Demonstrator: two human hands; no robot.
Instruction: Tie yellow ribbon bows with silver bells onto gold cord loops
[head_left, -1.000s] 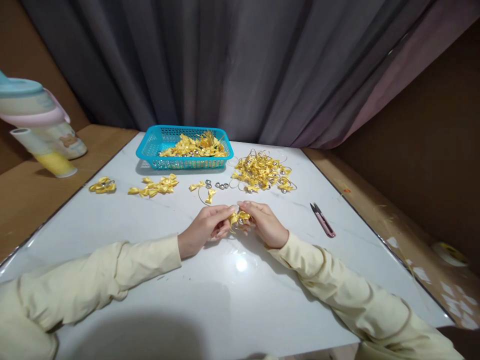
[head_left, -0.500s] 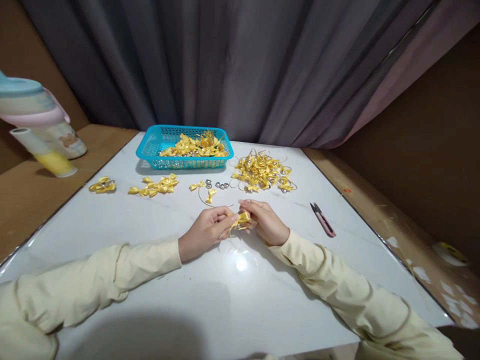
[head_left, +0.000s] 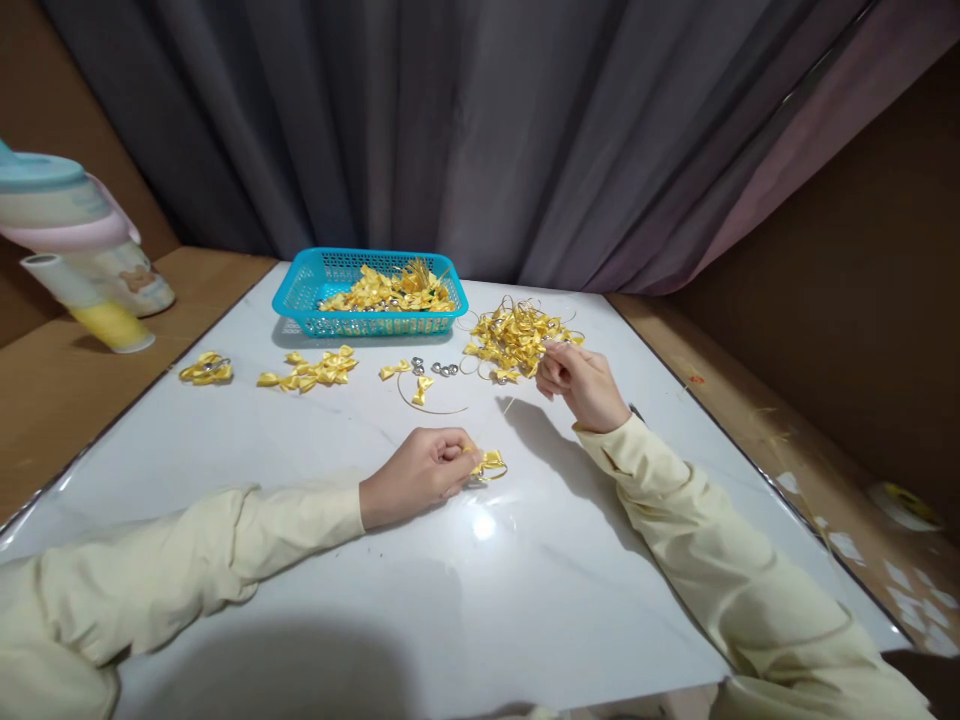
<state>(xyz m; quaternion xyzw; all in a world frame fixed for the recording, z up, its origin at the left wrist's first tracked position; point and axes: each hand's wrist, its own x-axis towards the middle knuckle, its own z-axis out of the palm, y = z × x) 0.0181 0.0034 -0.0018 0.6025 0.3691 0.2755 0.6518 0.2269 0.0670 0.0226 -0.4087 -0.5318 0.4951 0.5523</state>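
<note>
Scanning across, I take the loose bows (head_left: 309, 371) at left as work remaining. Near centre, my left hand (head_left: 420, 475) pinches a glossy yellow bow (head_left: 491, 459) with gold cord (head_left: 504, 472), seemingly part-made. The heap (head_left: 504, 336) far right looks done; beside it, my right hand's (head_left: 583, 385) fingers curl, grip unclear.

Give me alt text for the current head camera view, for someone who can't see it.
A person's left hand pinches a small yellow bow over a white tabletop, while the right hand hovers near a heap of similar bows. Farther back, a blue basket holds more yellow pieces.
</note>
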